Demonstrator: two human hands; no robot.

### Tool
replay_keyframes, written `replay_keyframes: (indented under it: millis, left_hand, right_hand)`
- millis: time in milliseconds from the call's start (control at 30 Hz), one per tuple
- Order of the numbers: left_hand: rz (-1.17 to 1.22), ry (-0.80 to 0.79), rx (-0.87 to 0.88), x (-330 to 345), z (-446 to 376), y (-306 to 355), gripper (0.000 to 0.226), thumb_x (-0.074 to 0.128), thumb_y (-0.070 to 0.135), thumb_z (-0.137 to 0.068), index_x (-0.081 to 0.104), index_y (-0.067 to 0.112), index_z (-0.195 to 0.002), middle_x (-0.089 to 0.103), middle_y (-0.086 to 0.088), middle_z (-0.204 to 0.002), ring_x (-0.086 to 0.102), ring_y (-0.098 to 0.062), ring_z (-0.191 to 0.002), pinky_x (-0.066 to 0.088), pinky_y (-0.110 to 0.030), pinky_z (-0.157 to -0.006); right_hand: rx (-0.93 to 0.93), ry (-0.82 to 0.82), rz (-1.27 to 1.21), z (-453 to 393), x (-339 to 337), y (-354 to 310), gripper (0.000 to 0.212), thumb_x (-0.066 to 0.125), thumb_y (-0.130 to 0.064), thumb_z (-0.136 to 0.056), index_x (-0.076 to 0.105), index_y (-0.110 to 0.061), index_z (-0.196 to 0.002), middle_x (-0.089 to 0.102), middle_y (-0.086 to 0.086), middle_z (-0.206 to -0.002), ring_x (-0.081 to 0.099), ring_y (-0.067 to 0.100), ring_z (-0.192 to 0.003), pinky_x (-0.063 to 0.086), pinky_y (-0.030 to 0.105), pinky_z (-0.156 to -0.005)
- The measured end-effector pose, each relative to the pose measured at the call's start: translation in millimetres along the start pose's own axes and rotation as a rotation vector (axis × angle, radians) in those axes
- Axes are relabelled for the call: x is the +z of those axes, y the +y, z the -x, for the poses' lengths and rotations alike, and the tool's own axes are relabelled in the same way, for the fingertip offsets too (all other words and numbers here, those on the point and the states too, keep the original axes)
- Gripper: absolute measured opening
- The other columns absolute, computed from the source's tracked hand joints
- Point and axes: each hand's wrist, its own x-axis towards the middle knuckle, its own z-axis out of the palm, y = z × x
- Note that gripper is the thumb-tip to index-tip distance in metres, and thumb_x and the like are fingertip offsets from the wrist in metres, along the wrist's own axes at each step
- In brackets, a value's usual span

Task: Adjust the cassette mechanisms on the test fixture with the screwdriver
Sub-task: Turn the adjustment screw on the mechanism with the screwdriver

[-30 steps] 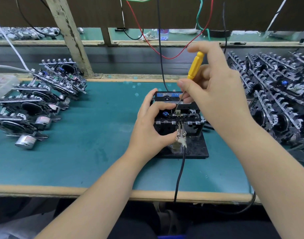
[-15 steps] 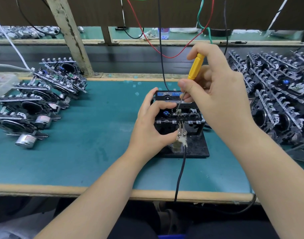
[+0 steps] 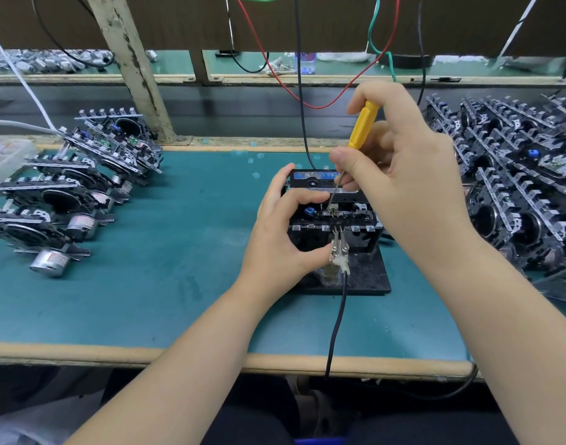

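Near centre of a teal bench mat [image 3: 179, 252], slightly toward 3 o'clock: a black test fixture [image 3: 362, 277] on a flat base plate, carrying one cassette mechanism [image 3: 336, 216]. Left hand [image 3: 281, 239], at 9 o'clock of the fixture, curled round the mechanism's left side, index finger lying across the top, thumb tip pressed against a pair of metal clips [image 3: 339, 248] at the front edge. From the clips, a black lead [image 3: 338, 319] running toward 6 o'clock over the bench edge. Right hand [image 3: 403, 175], at 1 o'clock of the fixture, pinching a yellow-handled screwdriver [image 3: 362, 126] between thumb and fingers, remaining fingers folded toward the palm. Handle tilted toward 1 o'clock, thin shaft slanting down, tip touching a small metal part on top of the mechanism. At 9 o'clock, well apart, a row of stacked mechanisms [image 3: 76, 187] with silver motors. At 3 o'clock, a dense pile of further mechanisms [image 3: 516, 187]. At 12 o'clock, red [image 3: 275, 75], green [image 3: 381, 53] and black wires hanging.
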Motion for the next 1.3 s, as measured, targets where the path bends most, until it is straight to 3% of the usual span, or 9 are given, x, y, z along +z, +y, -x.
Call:
replay_keyframes:
  millis: [233,367,633,767,900,1000,1100,1167,1300]
  left_hand:
    - [-0.011,-0.002,-0.001,0,0,0,0.071,0.092,0.015,-0.066,0.055,0.056,-0.110,0.021,0.017,-0.164,0.023,0.004,-0.148,0.031,-0.020,-0.110]
    - [-0.011,0.000,-0.002,0,0,0,0.071,0.092,0.015,-0.066,0.054,0.056,-0.110,0.022,0.017,-0.164,0.025,0.004,-0.147,0.031,-0.019,-0.109]
    - [-0.016,0.003,0.010,0,0,-1,0.074,0.092,0.015,-0.065,0.052,0.061,-0.107,0.021,0.015,-0.164,0.023,0.006,-0.147,0.030,-0.018,-0.111]
    - [-0.009,0.005,0.021,0,0,-1,0.073,0.092,0.018,-0.065,0.052,0.063,-0.107,0.022,0.014,-0.164,0.023,0.007,-0.147,0.027,-0.007,-0.108]
    - [-0.015,0.001,0.018,1,0,-1,0.072,0.092,0.018,-0.065,0.053,0.062,-0.107,0.022,0.015,-0.164,0.023,0.008,-0.146,0.028,-0.012,-0.109]
    - [-0.019,-0.001,0.021,0,0,-2,0.071,0.092,0.017,-0.066,0.053,0.059,-0.108,0.022,0.015,-0.164,0.024,0.006,-0.147,0.029,-0.015,-0.110]
    - [-0.027,-0.004,0.024,0,0,-3,0.070,0.092,0.017,-0.066,0.054,0.057,-0.109,0.022,0.016,-0.164,0.024,0.006,-0.147,0.027,-0.007,-0.108]
    - [-0.026,-0.005,0.025,0,0,-4,0.069,0.092,0.018,-0.066,0.054,0.057,-0.109,0.022,0.015,-0.164,0.022,0.008,-0.147,0.025,-0.003,-0.107]
    - [-0.017,-0.003,0.032,1,0,-4,0.069,0.092,0.017,-0.066,0.054,0.056,-0.108,0.022,0.015,-0.164,0.022,0.009,-0.146,0.025,-0.003,-0.106]
  right_hand:
    - [-0.007,-0.024,0.073,-3,-3,-5,0.022,0.061,-0.022,-0.100,0.053,-0.014,-0.119,0.063,0.007,-0.081,0.068,0.023,-0.076,0.054,0.039,-0.075]
    - [-0.006,-0.047,0.019,-7,-6,-7,0.019,0.055,-0.010,-0.101,0.056,-0.011,-0.121,0.069,0.003,-0.095,0.072,0.012,-0.084,0.058,0.038,-0.082]
    - [-0.009,-0.006,-0.015,-10,0,-10,0.019,0.067,-0.014,-0.095,0.059,-0.013,-0.113,0.066,0.003,-0.082,0.073,0.011,-0.069,0.060,0.039,-0.071]
    - [-0.012,0.034,-0.026,-10,3,-7,0.029,0.069,-0.014,-0.095,0.058,-0.016,-0.121,0.064,0.007,-0.081,0.073,0.015,-0.067,0.060,0.040,-0.070]
    - [-0.016,0.029,-0.045,-9,5,-9,0.024,0.071,-0.014,-0.093,0.062,-0.013,-0.115,0.061,0.009,-0.078,0.071,0.023,-0.069,0.059,0.041,-0.071]
    - [-0.012,-0.019,0.013,-11,3,-9,0.018,0.062,-0.022,-0.099,0.061,-0.013,-0.114,0.064,0.008,-0.085,0.070,0.025,-0.076,0.057,0.045,-0.077]
    - [0.037,-0.059,-0.022,-15,-4,-7,0.020,0.049,-0.010,-0.103,0.059,-0.012,-0.120,0.070,0.003,-0.097,0.073,0.016,-0.086,0.057,0.044,-0.086]
    - [0.049,-0.067,-0.075,-17,-6,-7,0.019,0.053,-0.004,-0.100,0.060,-0.010,-0.117,0.072,0.004,-0.093,0.075,0.012,-0.085,0.059,0.042,-0.087]
    - [0.023,-0.038,-0.084,-17,-1,-11,0.025,0.067,-0.011,-0.094,0.061,-0.018,-0.117,0.068,0.006,-0.081,0.073,0.017,-0.076,0.058,0.044,-0.082]
